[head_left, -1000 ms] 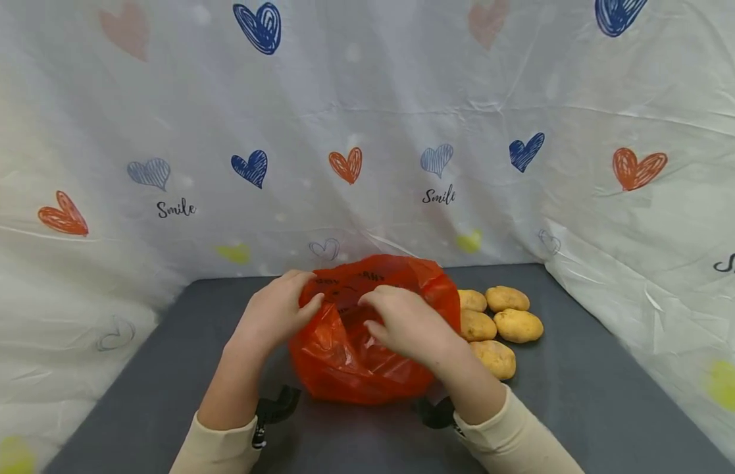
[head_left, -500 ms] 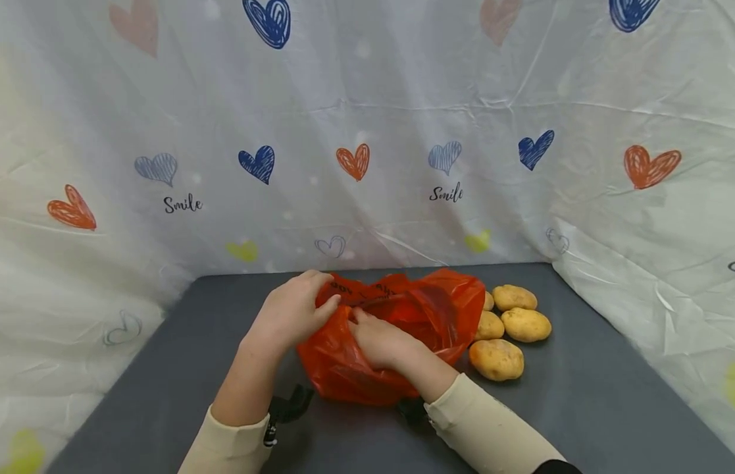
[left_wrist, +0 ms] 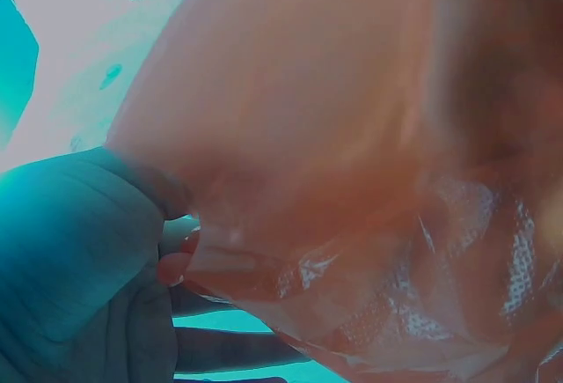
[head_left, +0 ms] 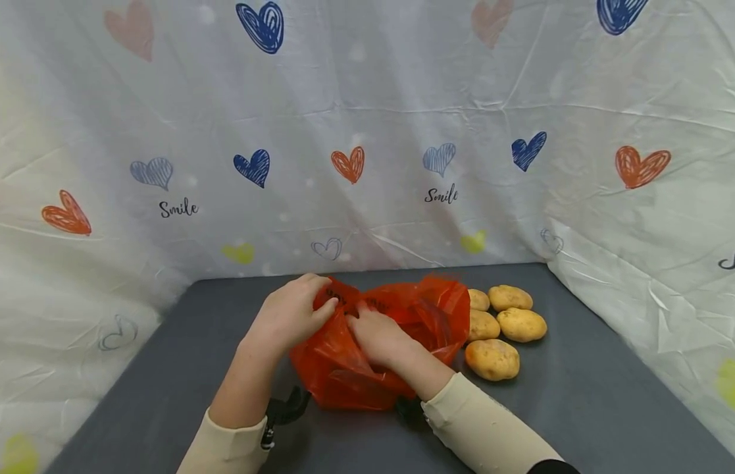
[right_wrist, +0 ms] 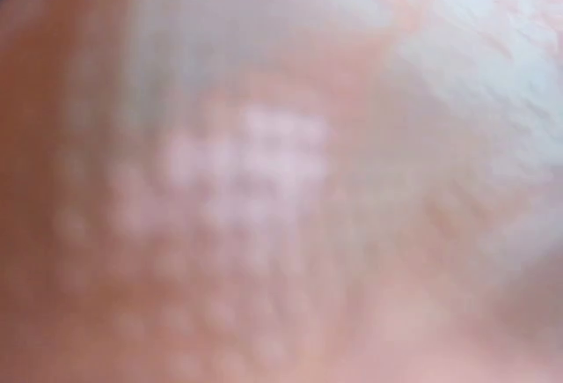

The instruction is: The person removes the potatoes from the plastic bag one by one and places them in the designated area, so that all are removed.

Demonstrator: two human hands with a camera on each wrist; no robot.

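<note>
A crumpled red plastic bag (head_left: 343, 378) with dark lettering lies on the table, its mouth gaping upward. My left hand (head_left: 293, 316) pinches the bag's left rim between thumb and fingers; the left wrist view shows that hand (left_wrist: 88, 268) with the thin film (left_wrist: 352, 224) bunched at its grip. Into the mouth reaches my right hand (head_left: 379, 339), pointing left toward the inner wall near the left hand. Its fingers are partly hidden by the red film. Only blurred red film (right_wrist: 264, 224) fills the right wrist view.
To the bag's right lie several potatoes, the nearest potato (head_left: 493, 359) close to the right forearm. The dark grey table (head_left: 183, 368) meets a white curtain (head_left: 367, 99) printed with hearts at the back and sides.
My right hand has gone down and left into the bag, and the bag's mouth has slumped lower and shifted right. My left hand stays at the left rim. The potatoes have not moved.
</note>
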